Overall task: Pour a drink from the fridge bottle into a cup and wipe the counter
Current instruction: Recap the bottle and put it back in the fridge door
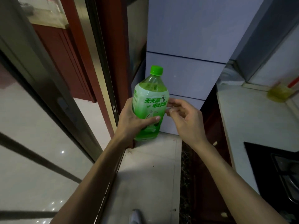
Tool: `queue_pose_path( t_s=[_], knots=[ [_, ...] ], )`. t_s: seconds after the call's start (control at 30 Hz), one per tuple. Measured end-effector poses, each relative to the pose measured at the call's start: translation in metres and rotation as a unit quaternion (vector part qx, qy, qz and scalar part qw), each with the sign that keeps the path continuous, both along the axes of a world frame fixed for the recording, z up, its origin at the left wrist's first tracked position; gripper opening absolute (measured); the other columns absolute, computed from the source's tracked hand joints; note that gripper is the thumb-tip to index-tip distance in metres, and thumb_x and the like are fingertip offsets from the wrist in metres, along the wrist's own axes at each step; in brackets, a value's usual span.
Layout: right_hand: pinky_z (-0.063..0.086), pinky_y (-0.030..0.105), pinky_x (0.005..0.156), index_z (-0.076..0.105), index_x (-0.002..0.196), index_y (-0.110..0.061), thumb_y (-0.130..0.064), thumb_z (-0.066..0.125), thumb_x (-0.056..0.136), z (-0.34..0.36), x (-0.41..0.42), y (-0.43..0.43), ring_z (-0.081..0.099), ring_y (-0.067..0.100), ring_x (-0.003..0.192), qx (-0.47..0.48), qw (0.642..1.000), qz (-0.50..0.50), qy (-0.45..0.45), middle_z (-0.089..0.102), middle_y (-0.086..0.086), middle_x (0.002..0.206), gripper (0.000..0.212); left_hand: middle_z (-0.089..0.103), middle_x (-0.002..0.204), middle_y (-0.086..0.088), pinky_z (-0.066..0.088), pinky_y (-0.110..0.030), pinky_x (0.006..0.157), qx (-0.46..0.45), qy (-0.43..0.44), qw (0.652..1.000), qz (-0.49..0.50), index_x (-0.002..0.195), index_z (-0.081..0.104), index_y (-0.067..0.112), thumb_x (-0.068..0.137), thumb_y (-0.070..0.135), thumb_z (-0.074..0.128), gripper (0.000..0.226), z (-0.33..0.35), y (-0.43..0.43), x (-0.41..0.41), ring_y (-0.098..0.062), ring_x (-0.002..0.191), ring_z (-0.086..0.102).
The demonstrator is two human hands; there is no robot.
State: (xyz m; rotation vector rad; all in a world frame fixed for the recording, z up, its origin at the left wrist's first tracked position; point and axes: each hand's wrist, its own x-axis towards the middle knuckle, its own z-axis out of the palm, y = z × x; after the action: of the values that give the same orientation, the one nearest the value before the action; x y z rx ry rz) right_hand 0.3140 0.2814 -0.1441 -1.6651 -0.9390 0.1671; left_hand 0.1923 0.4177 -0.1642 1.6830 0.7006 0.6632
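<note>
A green plastic bottle (150,101) with a green cap and a green-and-white label is held upright in front of the white fridge (186,46), whose doors are closed. My left hand (134,120) is wrapped around the bottle's lower half, thumb across the label. My right hand (184,117) is just right of the bottle with its fingers apart, fingertips touching or nearly touching the label. The bottle is mostly full of greenish liquid. No cup is visible.
A pale counter (252,120) runs along the right, with a black gas hob (278,172) at its near end and a blurred yellow object (278,93) at the far corner. A sliding glass door frame (103,78) stands at the left. Below is tiled floor (148,175).
</note>
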Motion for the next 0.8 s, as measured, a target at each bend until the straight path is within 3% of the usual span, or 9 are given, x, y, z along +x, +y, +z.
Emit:
queue_pose_path(
  t_s=[0.13,0.37,0.53,0.6,0.8],
  knots=[
    [0.057,0.044,0.084,0.065,0.118,-0.009,-0.019,0.055,0.088,-0.001,0.018,0.035,0.069,0.015,0.094,0.001,1.000,-0.004,0.001,0.071,0.001,0.104,0.033,0.068,0.115,0.006,0.058,-0.042,0.090,-0.001,0.002,1.000,-0.001,0.129,0.049,0.020,0.046,0.051,0.090,0.098,0.001,0.037,0.018,-0.012,0.106,0.067],
    [0.058,0.041,0.083,0.066,0.111,-0.017,-0.012,0.056,0.086,0.004,0.068,0.082,0.070,0.016,0.089,-0.001,1.000,0.022,0.009,0.072,0.000,0.097,0.027,0.069,0.113,0.003,0.060,-0.039,0.088,-0.014,-0.009,1.000,0.009,0.127,0.049,0.014,0.056,0.026,0.096,0.086,0.002,0.079,0.062,-0.013,0.102,0.069],
    [0.058,0.031,0.081,0.064,0.107,-0.015,0.003,0.056,0.091,0.015,0.126,0.119,0.070,0.017,0.085,-0.010,0.996,0.086,0.022,0.071,0.002,0.096,0.025,0.069,0.112,0.003,0.060,-0.040,0.085,-0.003,-0.014,1.000,0.027,0.126,0.050,0.015,0.041,0.048,0.089,0.099,0.010,0.112,0.103,-0.014,0.102,0.069],
    [0.058,0.027,0.078,0.063,0.106,-0.012,0.004,0.056,0.091,0.019,0.149,0.136,0.071,0.017,0.083,-0.002,0.994,0.103,0.019,0.072,0.004,0.093,0.022,0.070,0.112,0.002,0.060,-0.044,0.086,0.000,-0.021,0.999,0.042,0.125,0.051,0.016,0.040,0.049,0.089,0.099,0.012,0.126,0.121,-0.015,0.102,0.069],
    [0.058,0.033,0.077,0.064,0.105,-0.012,0.001,0.057,0.090,0.023,0.218,0.186,0.071,0.020,0.083,0.000,0.991,0.134,0.030,0.073,0.006,0.093,0.020,0.070,0.110,0.004,0.060,-0.046,0.084,0.005,-0.011,0.995,0.097,0.124,0.051,0.020,0.041,0.051,0.090,0.097,0.020,0.159,0.181,-0.015,0.100,0.070]
  ],
)
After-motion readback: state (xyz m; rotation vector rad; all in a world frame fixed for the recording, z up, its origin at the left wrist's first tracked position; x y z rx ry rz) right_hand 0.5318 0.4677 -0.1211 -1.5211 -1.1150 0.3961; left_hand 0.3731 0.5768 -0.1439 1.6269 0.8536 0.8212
